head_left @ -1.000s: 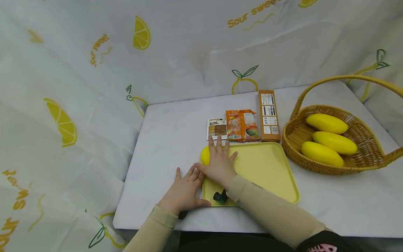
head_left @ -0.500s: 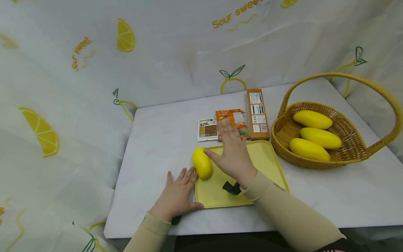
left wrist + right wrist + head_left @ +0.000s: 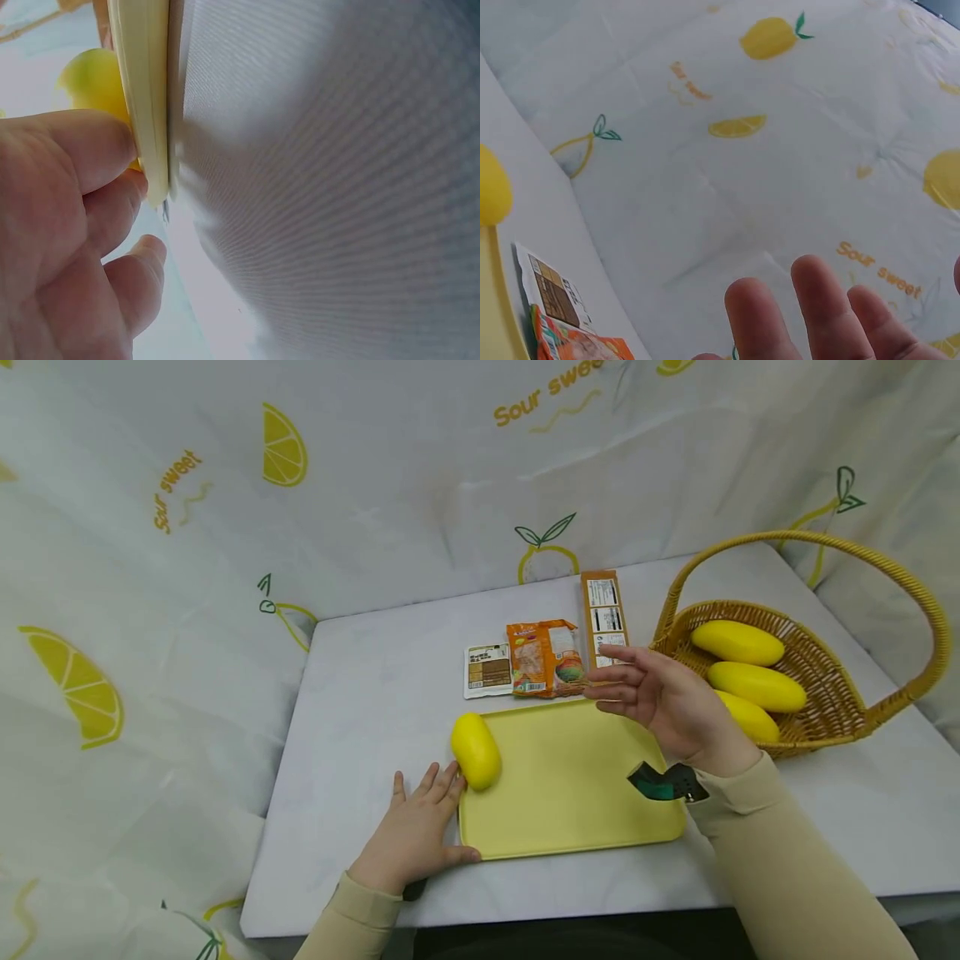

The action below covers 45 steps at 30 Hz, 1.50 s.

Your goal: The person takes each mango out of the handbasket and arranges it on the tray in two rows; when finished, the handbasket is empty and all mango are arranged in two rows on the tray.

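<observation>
A yellow mango (image 3: 476, 751) lies at the left edge of the pale yellow tray (image 3: 570, 777). My left hand (image 3: 412, 839) rests flat beside that edge with its fingers spread, thumb at the tray's front left corner; in the left wrist view its fingers (image 3: 101, 150) touch the tray's rim. Raised over the tray's right side is my right hand (image 3: 667, 706), fingers loosely extended and holding nothing. Behind it stands a wicker basket (image 3: 847, 681) with three yellow mangoes, the front one partly hidden by the hand.
Along the tray's far side lie a small white and brown packet (image 3: 488, 671), an orange snack bag (image 3: 544, 657) and a long brown box (image 3: 602, 610), its lower end hidden by my right hand. The basket's tall handle (image 3: 817, 537) arches above the right side.
My right hand has left the mango on the tray and moved right, toward the basket. The left hand stays beside the tray. The view has shifted slightly to the right.
</observation>
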Tool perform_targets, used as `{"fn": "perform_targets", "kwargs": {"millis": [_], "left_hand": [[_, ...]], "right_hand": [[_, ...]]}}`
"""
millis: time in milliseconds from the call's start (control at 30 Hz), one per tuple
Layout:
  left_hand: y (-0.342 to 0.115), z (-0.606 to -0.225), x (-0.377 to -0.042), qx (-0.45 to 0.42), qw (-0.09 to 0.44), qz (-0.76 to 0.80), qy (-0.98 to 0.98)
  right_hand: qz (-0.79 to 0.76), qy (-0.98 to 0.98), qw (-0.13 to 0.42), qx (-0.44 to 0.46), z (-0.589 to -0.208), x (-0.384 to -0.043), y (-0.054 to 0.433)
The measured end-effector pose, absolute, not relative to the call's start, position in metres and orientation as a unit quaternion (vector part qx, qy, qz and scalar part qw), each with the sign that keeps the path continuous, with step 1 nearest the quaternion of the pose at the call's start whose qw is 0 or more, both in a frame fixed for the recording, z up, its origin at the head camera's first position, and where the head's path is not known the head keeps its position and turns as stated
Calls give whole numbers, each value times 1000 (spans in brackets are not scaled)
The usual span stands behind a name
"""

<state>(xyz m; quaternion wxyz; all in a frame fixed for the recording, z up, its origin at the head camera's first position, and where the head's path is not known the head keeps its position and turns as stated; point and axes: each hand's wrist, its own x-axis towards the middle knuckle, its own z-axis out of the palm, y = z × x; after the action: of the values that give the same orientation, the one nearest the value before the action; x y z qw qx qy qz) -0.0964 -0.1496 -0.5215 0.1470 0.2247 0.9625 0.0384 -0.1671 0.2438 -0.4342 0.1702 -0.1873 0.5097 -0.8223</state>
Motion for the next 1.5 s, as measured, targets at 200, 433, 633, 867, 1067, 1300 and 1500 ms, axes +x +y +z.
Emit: {"fn": "perform_targets", "kwargs": {"millis": [200,433,633,867,1067,1300,1500], "left_hand": [[-149,-522,-97,228,146,38,962],[-150,-524,-96,230,148,43,961],[-150,-524,-96,232,148,44,960],[-149,-520,-96,227,153,50,960],[-149,-518,-96,223,157,57,960],[-151,-520,-97,223,153,62,961],[-151,-520,-97,223,152,72,960]], "right_hand": [[-886,357,187,-231,-435,-173,287],[-917,219,229,-242,-438,-172,327],[-935,189,218,-205,-440,-172,354],[-950,225,165,-137,-446,-166,378],[-960,252,117,-41,-455,-159,392],[-901,427,72,26,-460,-158,394],[-868,488,77,43,-467,-160,396]]}}
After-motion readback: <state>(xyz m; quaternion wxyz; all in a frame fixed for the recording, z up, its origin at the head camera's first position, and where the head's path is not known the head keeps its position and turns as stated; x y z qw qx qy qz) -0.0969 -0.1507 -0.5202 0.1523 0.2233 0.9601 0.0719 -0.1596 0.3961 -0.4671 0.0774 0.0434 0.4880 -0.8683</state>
